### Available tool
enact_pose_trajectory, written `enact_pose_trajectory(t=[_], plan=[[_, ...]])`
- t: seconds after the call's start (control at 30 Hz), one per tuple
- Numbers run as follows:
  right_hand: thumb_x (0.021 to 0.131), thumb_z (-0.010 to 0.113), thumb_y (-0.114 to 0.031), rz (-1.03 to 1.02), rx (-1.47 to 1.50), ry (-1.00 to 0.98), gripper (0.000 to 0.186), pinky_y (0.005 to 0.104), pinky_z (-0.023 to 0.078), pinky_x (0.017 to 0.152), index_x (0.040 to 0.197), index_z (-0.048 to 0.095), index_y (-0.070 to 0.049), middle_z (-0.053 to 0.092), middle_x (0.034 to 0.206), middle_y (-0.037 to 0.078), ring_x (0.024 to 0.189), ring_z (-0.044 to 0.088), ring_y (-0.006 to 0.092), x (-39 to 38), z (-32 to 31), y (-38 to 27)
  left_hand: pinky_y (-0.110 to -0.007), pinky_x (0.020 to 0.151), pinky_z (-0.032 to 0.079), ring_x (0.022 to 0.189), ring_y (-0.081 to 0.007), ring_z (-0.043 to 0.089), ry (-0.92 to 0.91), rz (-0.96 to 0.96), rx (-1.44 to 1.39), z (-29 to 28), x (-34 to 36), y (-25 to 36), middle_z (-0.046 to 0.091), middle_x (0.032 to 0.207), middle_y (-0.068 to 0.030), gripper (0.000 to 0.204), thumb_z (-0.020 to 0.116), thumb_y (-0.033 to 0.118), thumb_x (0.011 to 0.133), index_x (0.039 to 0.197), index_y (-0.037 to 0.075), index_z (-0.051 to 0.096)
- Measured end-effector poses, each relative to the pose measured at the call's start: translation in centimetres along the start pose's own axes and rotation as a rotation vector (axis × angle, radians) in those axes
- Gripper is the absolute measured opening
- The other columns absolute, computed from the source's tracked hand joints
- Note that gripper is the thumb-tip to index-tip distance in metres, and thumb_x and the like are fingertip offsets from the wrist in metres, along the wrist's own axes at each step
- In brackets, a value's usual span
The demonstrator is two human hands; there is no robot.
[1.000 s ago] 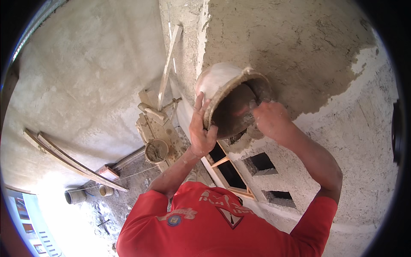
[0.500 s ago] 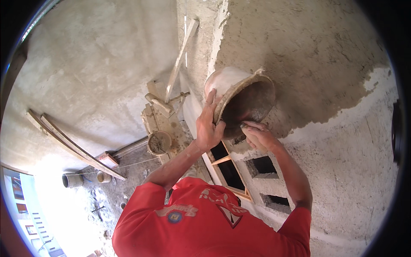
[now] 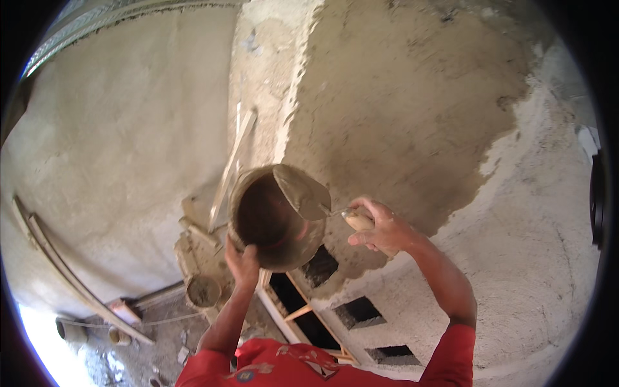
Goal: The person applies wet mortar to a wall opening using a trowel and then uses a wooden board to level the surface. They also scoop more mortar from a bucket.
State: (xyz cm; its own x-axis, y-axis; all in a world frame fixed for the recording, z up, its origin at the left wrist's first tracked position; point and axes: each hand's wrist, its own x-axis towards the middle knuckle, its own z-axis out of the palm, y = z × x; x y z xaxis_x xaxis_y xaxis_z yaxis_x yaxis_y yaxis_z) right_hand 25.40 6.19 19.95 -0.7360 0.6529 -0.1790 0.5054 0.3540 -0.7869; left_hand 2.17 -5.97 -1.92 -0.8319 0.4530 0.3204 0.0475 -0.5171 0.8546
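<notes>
My left hand (image 3: 244,263) grips the lower left rim of a mortar-smeared bucket (image 3: 284,255), which is tilted so its dark inside shows. In my right hand (image 3: 390,232) is the wooden handle of a trowel (image 3: 300,190). Its blade is coated with grey mortar and lies across the upper right of the bucket's mouth; whether it touches the rim I cannot tell. Beyond both hands stands a wall with a broad patch of wet brown plaster (image 3: 393,116). How much mortar the bucket holds is hard to see.
Several square openings (image 3: 360,312) pierce the wall below, beside a wooden window frame (image 3: 303,313). Down at the left are planks on a platform with another bucket (image 3: 204,291). A long wooden strip (image 3: 71,277) leans on the left wall, and a narrow board (image 3: 233,169) stands near the corner.
The bucket has moved left and turned its mouth more toward me. My right hand has brought the trowel blade out of the bucket into view. My view has shifted too.
</notes>
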Motion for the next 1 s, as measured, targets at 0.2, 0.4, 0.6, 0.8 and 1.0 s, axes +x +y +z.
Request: enact_pose_trajectory(t=[0.2, 0.4, 0.6, 0.8, 1.0], plan=[[0.076, 0.079, -0.022, -0.016, -0.432, 0.088, 0.061, 0.029, 0.049, 0.052, 0.122, 0.044, -0.004, 0.06, 0.083, 0.009, 0.058, 0.058, 0.0138, -1.6, -3.3, -9.4, -0.03, 0.092, 0.043, 0.1, -0.0208, 0.058, 0.04, -0.095, 0.113, -1.8, -0.6, -1.5, 0.061, 0.112, -0.0147, 0.056, 0.048, 0.0, 0.068, 0.123, -0.006, 0.051], [0.082, 0.072, -0.019, -0.524, -0.457, 0.06, 0.047, 0.0257, 0.048, 0.047, 0.12, 0.054, 0.002, 0.062, 0.08, 0.01, 0.059, 0.059, 0.0133, -2.2, -5.4, -17.7, -0.03, 0.095, 0.041, 0.102, -0.0238, 0.058, 0.112, -0.08, 0.187, -4.1, -1.0, -2.4, 0.062, 0.109, -0.016, 0.057, 0.048, -0.001, 0.066, 0.123, -0.005, 0.051], [0.088, 0.066, -0.026, -0.428, -0.123, 0.307, 0.052, 0.023, 0.048, 0.045, 0.131, 0.051, 0.0, 0.062, 0.076, 0.009, 0.058, 0.058, 0.0107, 3.4, -11.2, -18.5, -0.03, 0.093, 0.042, 0.101, -0.0234, 0.059, 0.156, -0.131, 0.184, -4.4, -1.7, -2.3, 0.062, 0.108, -0.0155, 0.055, 0.048, -0.001, 0.066, 0.121, -0.005, 0.052], [0.089, 0.061, -0.021, -0.253, -0.276, 0.944, 0.037, 0.0266, 0.043, 0.048, 0.122, 0.057, -0.004, 0.055, 0.07, 0.002, 0.054, 0.051, 0.0095, 0.4, -18.0, -13.4, -0.03, 0.092, 0.043, 0.102, -0.0226, 0.058, 0.217, -0.254, 0.073, -6.2, -4.9, -4.4, 0.061, 0.111, -0.0131, 0.059, 0.048, -0.004, 0.065, 0.124, -0.003, 0.051], [0.087, 0.06, -0.017, -0.117, -0.38, 0.804, 0.044, 0.025, 0.041, 0.049, 0.129, 0.055, -0.004, 0.057, 0.075, 0.002, 0.056, 0.049, 0.008, -2.4, -8.3, -7.1, -0.032, 0.081, 0.047, 0.092, -0.0193, 0.055, 0.375, -0.584, -0.15, -9.3, -6.8, -8.3, 0.057, 0.104, -0.0096, 0.044, 0.059, -0.001, 0.073, 0.116, -0.002, 0.052]])
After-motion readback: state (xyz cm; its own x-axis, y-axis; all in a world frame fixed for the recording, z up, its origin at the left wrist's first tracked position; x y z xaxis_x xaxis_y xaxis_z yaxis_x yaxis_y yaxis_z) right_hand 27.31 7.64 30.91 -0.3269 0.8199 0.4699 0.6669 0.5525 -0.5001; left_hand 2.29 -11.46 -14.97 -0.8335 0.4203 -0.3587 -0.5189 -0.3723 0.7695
